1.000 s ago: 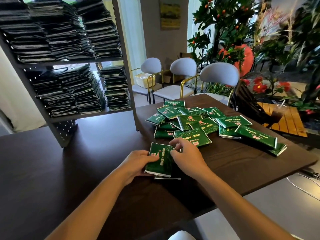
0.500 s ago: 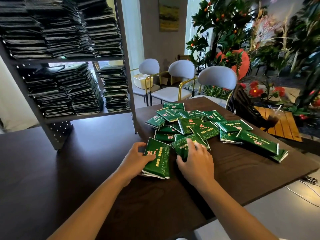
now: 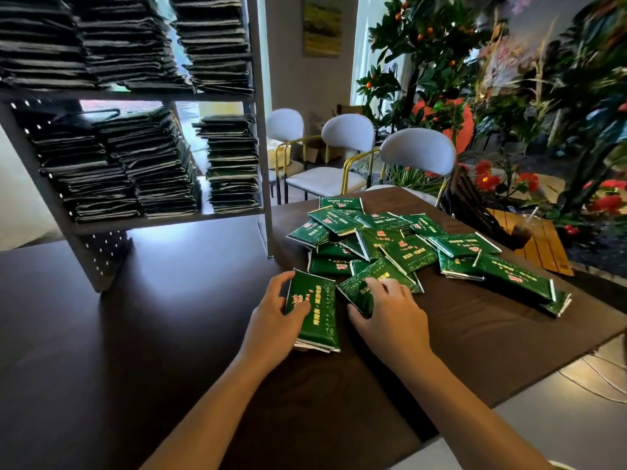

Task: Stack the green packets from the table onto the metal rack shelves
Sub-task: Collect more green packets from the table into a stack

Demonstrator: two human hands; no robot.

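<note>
Green packets point(image 3: 400, 242) lie in a loose heap on the dark wooden bench point(image 3: 169, 334), just right of the metal rack point(image 3: 261, 130), whose two shelves carry tall stacks of dark packets. Seen from the head camera, the left hand point(image 3: 274, 320) grips a small stack of packets point(image 3: 315, 313) at the near edge of the heap, thumb on top and fingers curled round its left side. The right hand point(image 3: 390, 313) rests on another packet point(image 3: 359, 290) just beside it, fingers curled over its face and thumb at its near corner. Grey chairs point(image 3: 417, 154) stand behind the bench.
</note>
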